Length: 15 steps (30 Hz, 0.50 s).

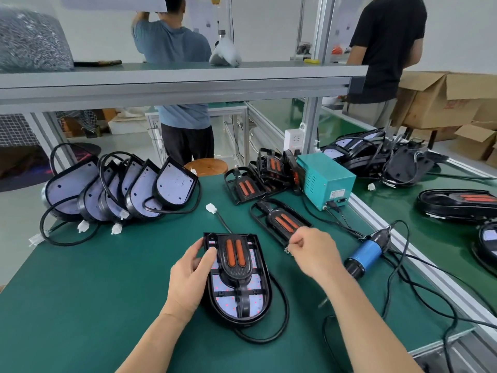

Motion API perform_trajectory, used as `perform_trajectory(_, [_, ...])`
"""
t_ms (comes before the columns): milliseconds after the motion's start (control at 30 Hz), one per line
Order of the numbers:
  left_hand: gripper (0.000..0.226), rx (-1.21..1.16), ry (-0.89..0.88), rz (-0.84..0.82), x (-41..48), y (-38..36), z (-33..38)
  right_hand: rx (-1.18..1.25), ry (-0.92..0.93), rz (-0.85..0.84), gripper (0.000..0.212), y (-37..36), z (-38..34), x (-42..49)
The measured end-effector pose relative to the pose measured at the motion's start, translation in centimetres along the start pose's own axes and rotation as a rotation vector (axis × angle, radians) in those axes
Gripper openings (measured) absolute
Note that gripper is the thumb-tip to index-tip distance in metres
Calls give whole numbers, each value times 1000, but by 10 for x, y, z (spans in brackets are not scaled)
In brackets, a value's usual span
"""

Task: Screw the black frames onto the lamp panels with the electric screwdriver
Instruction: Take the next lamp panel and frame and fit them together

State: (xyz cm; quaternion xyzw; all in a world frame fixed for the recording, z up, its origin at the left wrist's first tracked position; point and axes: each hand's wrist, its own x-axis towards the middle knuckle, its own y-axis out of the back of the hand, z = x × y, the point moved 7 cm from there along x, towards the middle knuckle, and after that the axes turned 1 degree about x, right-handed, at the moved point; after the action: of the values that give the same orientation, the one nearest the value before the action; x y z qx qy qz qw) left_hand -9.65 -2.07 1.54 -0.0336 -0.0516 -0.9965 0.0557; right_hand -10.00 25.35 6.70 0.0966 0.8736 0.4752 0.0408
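Note:
A lamp panel [255, 305] lies flat on the green table in front of me, with a black frame [236, 254] with two orange strips set on top of it. My left hand [188, 275] grips the panel's left edge, thumb on the frame. My right hand [313, 251] hovers to the right of the panel, fingers curled and pinching small screws [288, 250]. The electric screwdriver [365, 254], blue and black, lies on the table further right. Another loose black frame [279, 219] lies just beyond my right hand.
Several bare lamp panels [121, 189] lean in a row at the back left. More black frames [258, 176] pile beside a teal power box [325, 179]. Cables trail across the right side. A metal rail [403, 243] divides off a conveyor holding finished lamps [457, 205]. Two people stand behind.

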Motion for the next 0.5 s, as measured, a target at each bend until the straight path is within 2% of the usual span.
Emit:
perform_trajectory(100, [55, -14, 1, 26, -1, 0, 2, -170, -59, 12, 17, 23, 30, 11])
perform_trajectory(233, [57, -8, 14, 57, -1, 2, 2, -349, -100, -116, 21, 28, 50, 18])
perform_trajectory(367, [44, -8, 30, 74, -1, 4, 3, -331, -42, -140, 6, 22, 47, 20])
perform_trajectory(500, [41, 9, 76, 109, -5, 6, 9, -292, 12, -142, 15, 13, 47, 21])
